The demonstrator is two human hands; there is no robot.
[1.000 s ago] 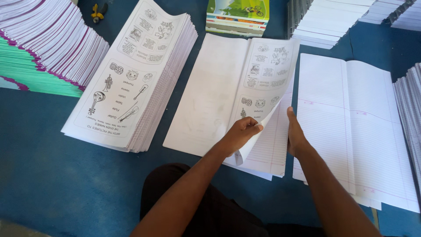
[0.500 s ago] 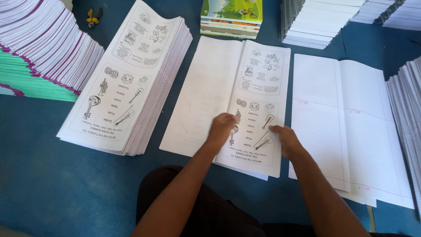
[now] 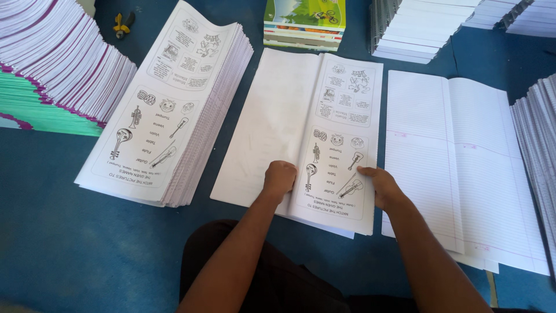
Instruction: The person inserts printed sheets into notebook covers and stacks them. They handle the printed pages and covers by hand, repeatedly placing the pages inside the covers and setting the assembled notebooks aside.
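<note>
On the blue table (image 3: 52,232), both hands' fingers press the printed sheet (image 3: 339,145) between paper stacks (image 3: 174,110).

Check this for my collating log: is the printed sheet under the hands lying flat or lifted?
Flat. The printed sheet lies spread on its pile, no corner raised; left hand and right hand press its lower edges.

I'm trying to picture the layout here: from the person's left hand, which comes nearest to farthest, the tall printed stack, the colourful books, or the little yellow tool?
From the left hand, in the head view:
1. Tall printed stack, to its left.
2. Colourful books, at the top, straight ahead.
3. Yellow tool, top left corner.
</note>
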